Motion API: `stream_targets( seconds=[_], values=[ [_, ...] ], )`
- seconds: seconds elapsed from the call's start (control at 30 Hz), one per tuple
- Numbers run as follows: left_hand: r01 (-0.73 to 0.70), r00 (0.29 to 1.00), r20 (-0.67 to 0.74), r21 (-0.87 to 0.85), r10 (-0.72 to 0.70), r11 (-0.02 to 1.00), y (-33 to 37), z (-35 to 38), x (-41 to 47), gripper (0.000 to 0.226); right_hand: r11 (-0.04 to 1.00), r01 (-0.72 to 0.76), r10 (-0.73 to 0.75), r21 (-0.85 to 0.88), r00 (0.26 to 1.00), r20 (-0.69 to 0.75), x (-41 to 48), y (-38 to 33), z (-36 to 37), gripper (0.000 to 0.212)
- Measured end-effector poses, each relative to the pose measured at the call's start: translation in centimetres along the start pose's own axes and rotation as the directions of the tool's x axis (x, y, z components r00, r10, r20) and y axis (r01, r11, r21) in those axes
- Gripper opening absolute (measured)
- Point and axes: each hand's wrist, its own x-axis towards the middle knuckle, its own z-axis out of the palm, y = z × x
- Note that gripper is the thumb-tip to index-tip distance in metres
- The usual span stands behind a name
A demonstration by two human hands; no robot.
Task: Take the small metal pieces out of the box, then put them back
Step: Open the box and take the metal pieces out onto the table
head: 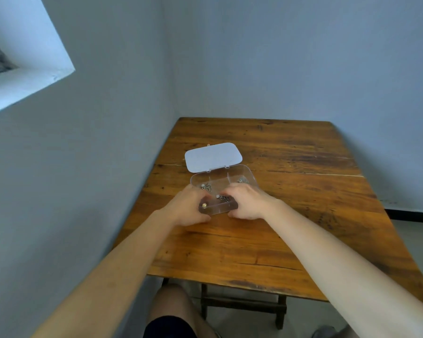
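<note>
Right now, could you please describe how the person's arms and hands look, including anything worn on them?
Both are bare. The left hand and right hand wear no gloves, and I see no rings, watch or bracelet at either wrist. The left forearm and right forearm show no sleeve up to the frame's edge.

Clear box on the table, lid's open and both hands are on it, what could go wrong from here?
1. The lid lies open, so if the left hand and right hand tip the clear box, the small metal pieces could spill or mix between compartments.
2. The box sits toward the left side of the table; loose pieces might roll off that edge.
</note>
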Motion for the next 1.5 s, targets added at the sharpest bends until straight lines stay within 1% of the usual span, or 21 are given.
stream_targets(
  seconds=[0.07, 0.17, 0.23, 0.37, 0.53, 0.67, 0.8, 0.9, 1.07, 1.17, 1.23, 1.33, 1.4, 1.5],
  values=[
    [-0.042, 0.998, 0.042, 0.069, 0.039, 0.997, 0.3, -0.1, 0.6, 0.036, 1.000, -0.015, 0.014, 0.021, 0.999, 0.048, 0.6, 0.0, 0.0, 0.064],
    [-0.073, 0.996, 0.067, 0.125, 0.065, 0.989, 0.4, 0.0, 1.2, 0.035, 0.999, -0.028, 0.025, 0.027, 0.996, 0.082, 1.0, 0.1, 0.0, 0.069],
    [-0.072, 0.993, 0.098, 0.122, 0.061, 0.990, 0.5, 0.0, 1.4, 0.034, 0.998, -0.028, 0.022, 0.049, 0.994, 0.111, 1.3, 0.3, 0.0, 0.062],
    [-0.043, 0.987, 0.156, 0.108, 0.026, 0.993, 0.3, -0.6, 2.0, 0.023, 0.991, -0.053, 0.031, 0.120, 0.984, 0.178, 1.9, 0.6, -0.4, 0.043],
    [-0.056, 0.976, 0.216, 0.100, 0.034, 0.993, 0.1, -0.5, 2.6, 0.023, 0.987, -0.041, 0.003, 0.156, 0.972, 0.237, 2.5, 0.8, -0.7, 0.034],
    [-0.053, 0.977, 0.210, 0.049, 0.041, 0.997, -0.1, -0.6, 2.5, 0.030, 0.976, -0.046, -0.004, 0.213, 0.973, 0.231, 2.7, 0.7, -1.0, 0.028],
    [-0.099, 0.972, 0.224, 0.106, 0.073, 0.989, 0.1, -0.8, 2.5, 0.028, 0.957, -0.061, 0.003, 0.283, 0.979, 0.202, 2.6, 1.0, -0.7, 0.024],
    [-0.096, 0.959, 0.276, 0.110, 0.063, 0.989, 0.0, -1.0, 2.8, 0.028, 0.950, -0.060, 0.006, 0.306, 0.984, 0.176, 2.4, 1.2, -0.6, 0.025],
    [-0.077, 0.936, 0.349, 0.082, 0.043, 0.994, 0.3, -1.1, 3.5, 0.020, 0.947, -0.059, 0.011, 0.317, 0.989, 0.149, 2.4, 1.4, -0.4, 0.029],
    [-0.061, 0.929, 0.366, 0.034, 0.045, 0.998, 0.3, -1.3, 3.7, 0.021, 0.945, -0.050, 0.006, 0.322, 0.991, 0.136, 2.4, 1.5, -0.2, 0.030],
    [-0.041, 0.933, 0.356, -0.028, 0.048, 0.999, 0.0, -1.4, 3.7, 0.020, 0.943, -0.045, 0.003, 0.330, 0.992, 0.127, 2.4, 1.6, -0.1, 0.031],
    [0.004, 0.952, 0.301, -0.211, 0.061, 0.978, -0.8, -1.5, 3.3, 0.023, 0.942, -0.040, 0.001, 0.334, 0.993, 0.117, 2.4, 1.7, -0.1, 0.034],
    [0.044, 0.964, 0.262, -0.338, 0.049, 0.940, -1.1, -1.7, 2.9, 0.023, 0.940, -0.039, 0.003, 0.340, 0.994, 0.106, 2.3, 1.7, 0.0, 0.035],
    [0.108, 0.975, 0.221, -0.477, 0.000, 0.872, -1.4, -1.8, 2.2, 0.023, 0.939, -0.023, -0.007, 0.342, 0.996, 0.087, 2.3, 1.7, -0.1, 0.037]
  ],
)
